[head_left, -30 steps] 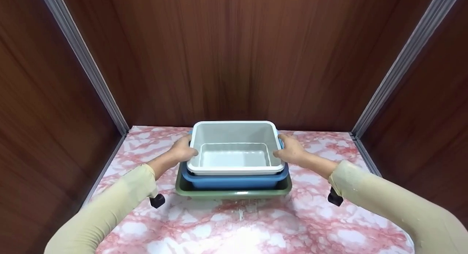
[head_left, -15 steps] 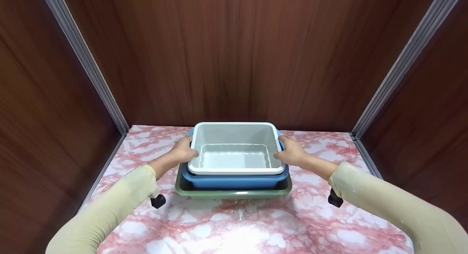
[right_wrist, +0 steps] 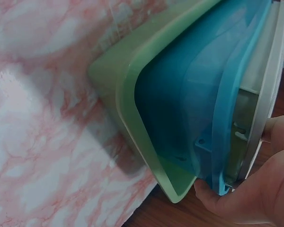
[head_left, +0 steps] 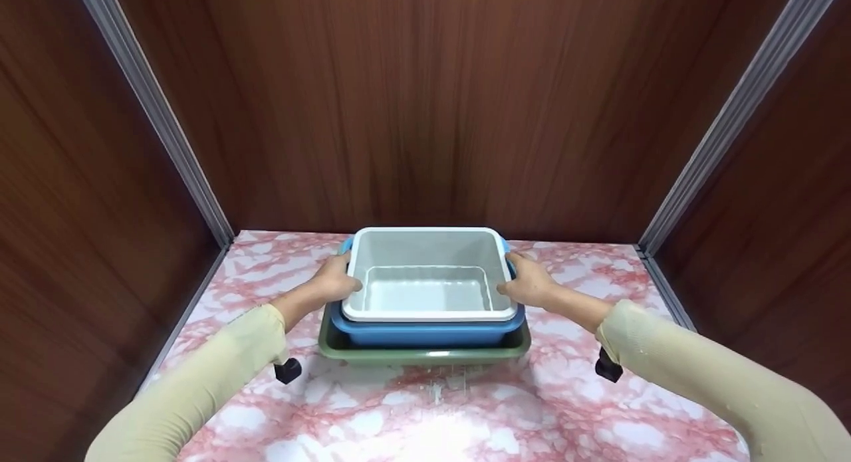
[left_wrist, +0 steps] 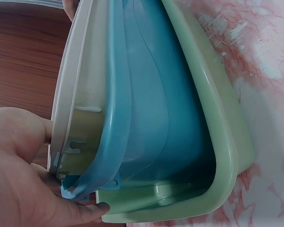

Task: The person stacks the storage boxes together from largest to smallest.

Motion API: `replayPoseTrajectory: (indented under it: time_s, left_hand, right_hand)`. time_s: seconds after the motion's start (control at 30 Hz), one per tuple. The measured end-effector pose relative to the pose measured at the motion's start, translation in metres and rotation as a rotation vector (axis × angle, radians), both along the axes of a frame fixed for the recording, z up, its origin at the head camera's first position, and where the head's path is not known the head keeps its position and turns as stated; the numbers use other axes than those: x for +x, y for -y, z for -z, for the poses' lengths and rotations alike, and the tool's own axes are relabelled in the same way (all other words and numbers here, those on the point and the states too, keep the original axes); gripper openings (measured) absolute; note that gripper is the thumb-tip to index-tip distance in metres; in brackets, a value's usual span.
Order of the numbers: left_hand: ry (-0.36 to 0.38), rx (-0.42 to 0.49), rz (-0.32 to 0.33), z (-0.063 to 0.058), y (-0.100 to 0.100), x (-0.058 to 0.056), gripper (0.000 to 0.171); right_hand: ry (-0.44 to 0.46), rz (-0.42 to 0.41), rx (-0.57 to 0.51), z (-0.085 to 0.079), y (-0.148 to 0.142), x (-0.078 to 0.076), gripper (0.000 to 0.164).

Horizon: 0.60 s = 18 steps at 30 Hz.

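Observation:
A pale grey rectangular basin point(head_left: 425, 246) sits nested at the top of a stack in the head view. My left hand point(head_left: 336, 279) grips its left rim, thumb over the inside edge. On the opposite rim, my right hand point(head_left: 530, 281) holds on the same way. Under it lies a blue basin point(head_left: 425, 334), set inside a green basin point(head_left: 425, 357) on the table. Both wrist views show gaps between the three rims. In the left wrist view, fingers point(left_wrist: 80, 213) reach below the grey rim beside the blue one; how far they hold the blue rim is unclear.
The table point(head_left: 252, 415) has a pink and white marbled top. Brown wood-grain panels point(head_left: 425, 103) enclose it at the back and both sides, with grey metal posts point(head_left: 173, 143) at the back corners.
The grey basin has sunk slightly, lower and nearer in the head view, with both hands still on its rims. The blue and green basins have hardly moved.

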<state>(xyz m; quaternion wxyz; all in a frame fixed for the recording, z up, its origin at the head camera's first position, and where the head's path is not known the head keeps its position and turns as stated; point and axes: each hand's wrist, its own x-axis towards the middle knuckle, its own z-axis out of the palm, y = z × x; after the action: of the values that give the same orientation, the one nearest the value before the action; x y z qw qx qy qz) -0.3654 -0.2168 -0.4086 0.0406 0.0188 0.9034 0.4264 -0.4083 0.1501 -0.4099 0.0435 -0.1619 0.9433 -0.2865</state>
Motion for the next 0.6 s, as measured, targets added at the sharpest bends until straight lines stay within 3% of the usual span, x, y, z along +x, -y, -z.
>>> replayPoseTrajectory:
  time_s: [0.6]
  left_hand:
    - [-0.002, -0.001, -0.01, 0.0069, 0.0016, -0.0004, 0.076]
  right_hand:
    - [0.005, -0.021, 0.015, 0.0063, 0.0018, -0.0043, 0.077]
